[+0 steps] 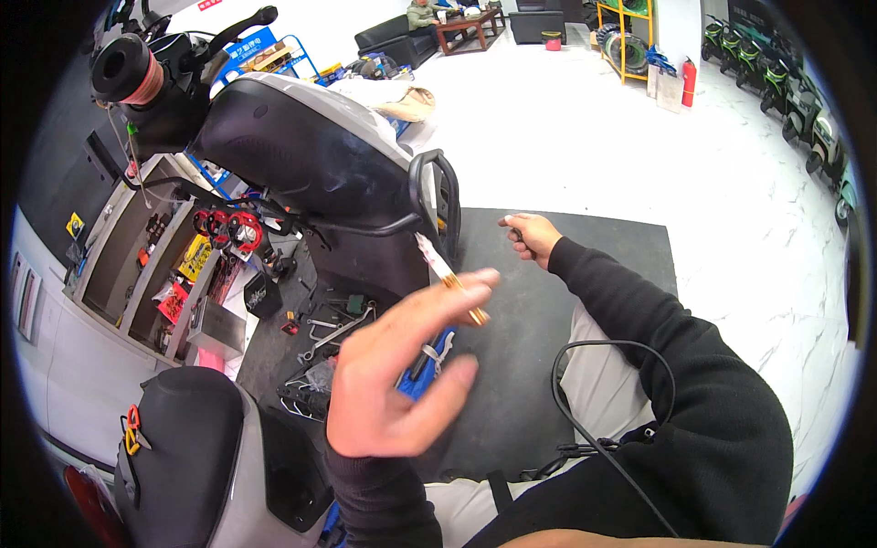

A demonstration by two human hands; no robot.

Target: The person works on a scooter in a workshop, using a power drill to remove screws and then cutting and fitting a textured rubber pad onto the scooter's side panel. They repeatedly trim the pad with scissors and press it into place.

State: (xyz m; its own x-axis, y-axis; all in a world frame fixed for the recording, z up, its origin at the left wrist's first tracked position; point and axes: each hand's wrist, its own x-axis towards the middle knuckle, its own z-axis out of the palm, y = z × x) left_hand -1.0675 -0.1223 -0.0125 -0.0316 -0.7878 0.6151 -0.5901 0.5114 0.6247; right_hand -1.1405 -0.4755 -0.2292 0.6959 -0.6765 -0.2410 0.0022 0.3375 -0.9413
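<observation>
A lit-looking cigarette [438, 263] with a pale ash tip and golden filter end sits between the fingers of my left hand [393, 374]. The thumb of that hand stands apart from the fingers, and the hand is raised close to the camera. Farther off, my right hand [534, 239] is closed over the dark mat [585, 265]. Its fingers are curled together, and whatever they may hold is too small to make out. Left of it is a scooter's seat [292, 137] with a black grab rail [438, 183].
Wrenches [333, 331] and other tools lie on the floor at left. Shelves [137, 247] with parts stand behind them. At lower left is another black seat [192, 429], with orange-handled scissors [134, 429] on it. A person [425, 16] sits on a far sofa [388, 41].
</observation>
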